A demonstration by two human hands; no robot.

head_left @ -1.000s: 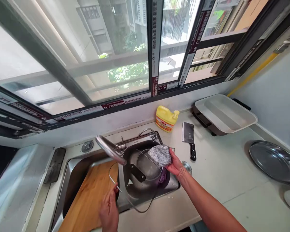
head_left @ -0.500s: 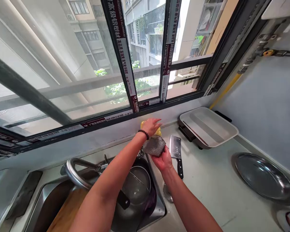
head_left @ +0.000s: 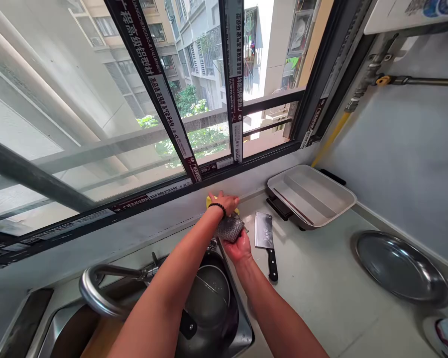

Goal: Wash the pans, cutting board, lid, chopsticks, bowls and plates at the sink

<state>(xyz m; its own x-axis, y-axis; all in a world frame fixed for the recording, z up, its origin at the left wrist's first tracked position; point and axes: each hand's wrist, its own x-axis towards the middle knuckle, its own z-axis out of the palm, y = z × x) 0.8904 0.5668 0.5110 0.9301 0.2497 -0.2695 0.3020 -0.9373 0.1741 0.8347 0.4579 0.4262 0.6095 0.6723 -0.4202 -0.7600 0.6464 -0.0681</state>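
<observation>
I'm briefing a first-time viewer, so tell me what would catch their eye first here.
Probably the centre, where the right hand holds a grey mesh cloth and the left hand partly covers something yellow. Next, perhaps, the cleaver lying on the counter to their right, and the large window filling much of the picture's top.

head cam, worn up top | aimed forward and kinda down | sink point(head_left: 247, 332) and counter point(head_left: 313, 283) below, window point(head_left: 159, 94) straight ahead | pretty close, left hand point(head_left: 228, 203) and right hand point(head_left: 240, 246) sitting around mid-frame
</observation>
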